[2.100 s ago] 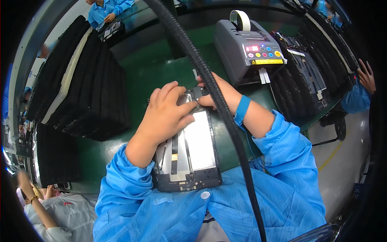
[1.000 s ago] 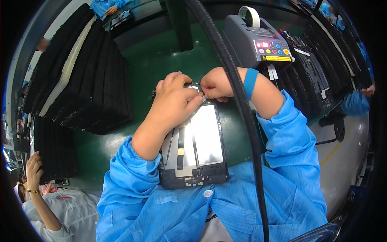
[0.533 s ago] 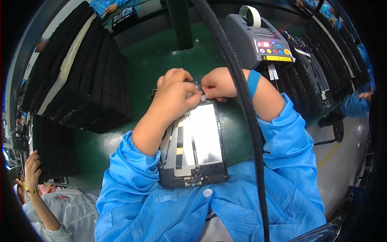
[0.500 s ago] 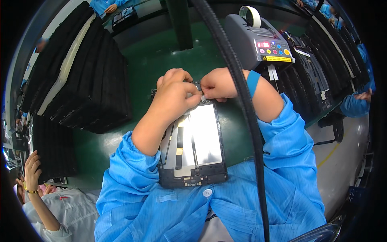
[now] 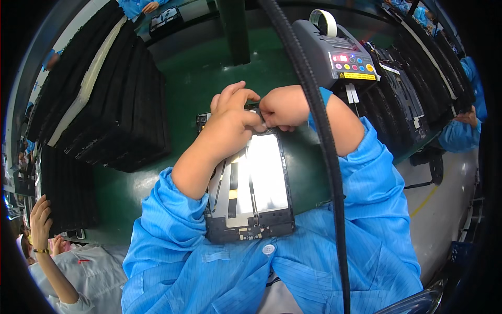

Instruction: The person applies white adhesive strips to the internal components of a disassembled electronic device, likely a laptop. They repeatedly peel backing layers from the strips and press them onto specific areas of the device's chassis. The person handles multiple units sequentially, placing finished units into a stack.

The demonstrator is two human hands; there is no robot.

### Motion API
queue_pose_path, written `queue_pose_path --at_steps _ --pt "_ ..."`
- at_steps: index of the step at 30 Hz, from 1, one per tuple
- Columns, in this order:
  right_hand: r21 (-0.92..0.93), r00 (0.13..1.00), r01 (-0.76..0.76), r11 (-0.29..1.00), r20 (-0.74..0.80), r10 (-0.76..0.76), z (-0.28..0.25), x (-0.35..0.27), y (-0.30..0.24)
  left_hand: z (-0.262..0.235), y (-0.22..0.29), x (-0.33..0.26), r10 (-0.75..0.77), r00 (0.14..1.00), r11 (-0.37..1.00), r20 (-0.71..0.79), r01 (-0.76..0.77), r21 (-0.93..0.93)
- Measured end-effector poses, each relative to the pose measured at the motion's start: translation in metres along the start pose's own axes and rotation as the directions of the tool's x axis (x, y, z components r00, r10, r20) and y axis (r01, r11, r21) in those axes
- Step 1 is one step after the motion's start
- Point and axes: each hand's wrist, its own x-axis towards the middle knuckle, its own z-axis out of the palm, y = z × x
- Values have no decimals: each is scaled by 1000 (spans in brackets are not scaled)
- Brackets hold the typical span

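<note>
Bright, even overhead light, pretty flat overall. Strong white glare off the shiny panel [image 5: 266,172] at center, blown out enough to hide surface detail. Soft shadow under the left hand [image 5: 230,123] and forearm, falling toward 7 o'clock on the green table [image 5: 193,78]. Heavy fisheye bending everywhere, worst from 9 to 11 o'clock where the black tray stacks [image 5: 104,104] curved hard. Solid black vignette around the whole rim. Thick black cable [image 5: 319,136] close to the lens, slightly soft. Center sharp, no real motion blur; edges at 3 and 8 o'clock smeared and dim.
</note>
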Motion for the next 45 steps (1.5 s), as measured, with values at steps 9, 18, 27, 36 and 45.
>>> queue_pose_path --at_steps 9,18,27,36,45 --pt "120 981 -181 976 -47 188 -2 6 -3 -3 4 -7 75 997 992 -36 -71 104" --pt "241 937 -251 938 -182 298 14 -6 8 2 3 -17 1 998 994 -65 6 106" --pt "717 830 123 686 -453 324 71 -12 21 8 0 -19 37 987 990 -153 -16 137" --pt "744 869 -40 667 -304 390 57 -5 13 7 5 -20 -65 991 995 -116 73 63" --pt "835 907 29 550 -253 337 56 -4 17 -1 5 -24 20 983 994 -184 -1 106"
